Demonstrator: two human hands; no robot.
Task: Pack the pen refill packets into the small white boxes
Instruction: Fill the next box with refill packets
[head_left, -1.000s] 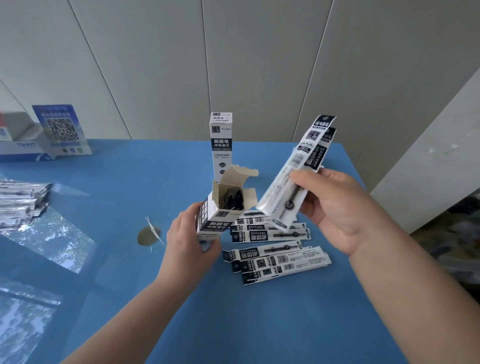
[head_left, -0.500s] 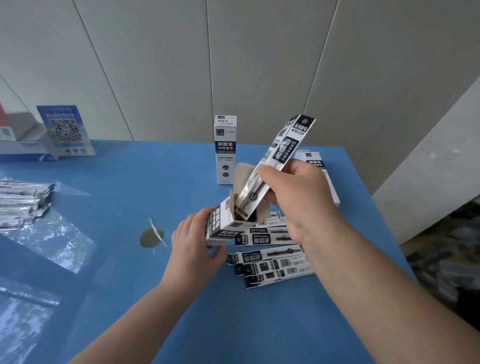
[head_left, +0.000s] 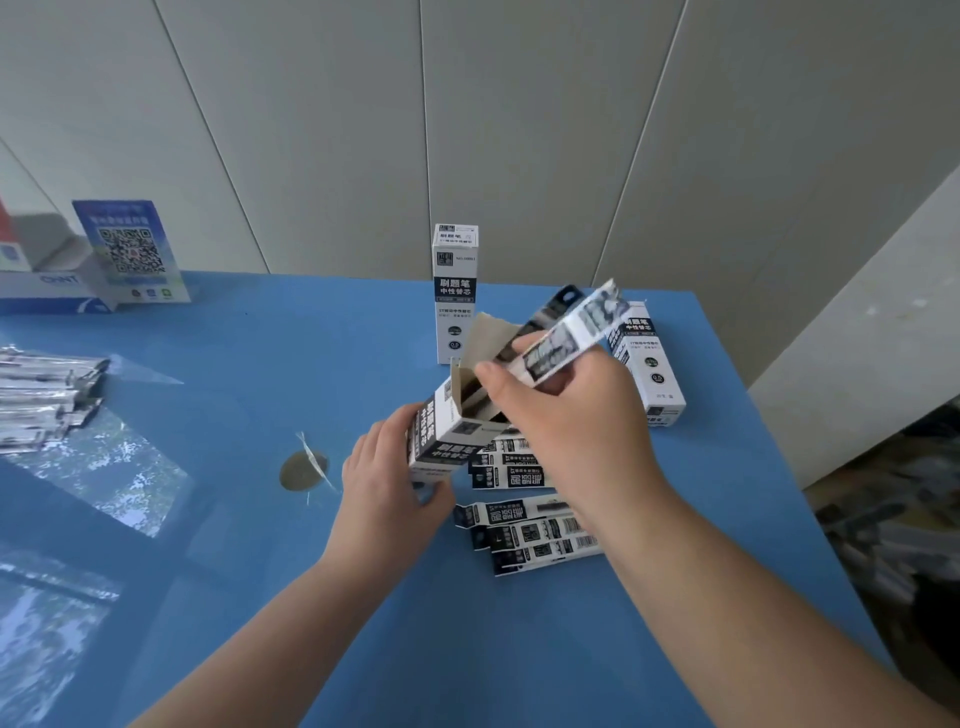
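My left hand (head_left: 387, 486) grips a small white box (head_left: 441, 434) with black print, tilted, its top flap open. My right hand (head_left: 571, 415) pinches a long black-and-white refill packet (head_left: 566, 338) and holds it slanted, its lower end inside the box mouth. Several more refill packets (head_left: 524, 525) lie flat on the blue table (head_left: 311, 353), under and beside my right wrist. A shut white box (head_left: 455, 291) stands upright behind the hands. Another white box (head_left: 649, 364) lies flat at the right.
A pile of silvery wrapped packets (head_left: 41, 395) lies at the left edge. A blue QR-code sign (head_left: 130, 252) and a white carton (head_left: 47, 280) stand at the back left. A round brown spot with clear tape (head_left: 306, 467) marks the table. The table's right edge drops off.
My right hand has brought the packet from the right down over the box and pushed its lower end into the opening. The packet now leans lower. My left hand keeps holding the box.
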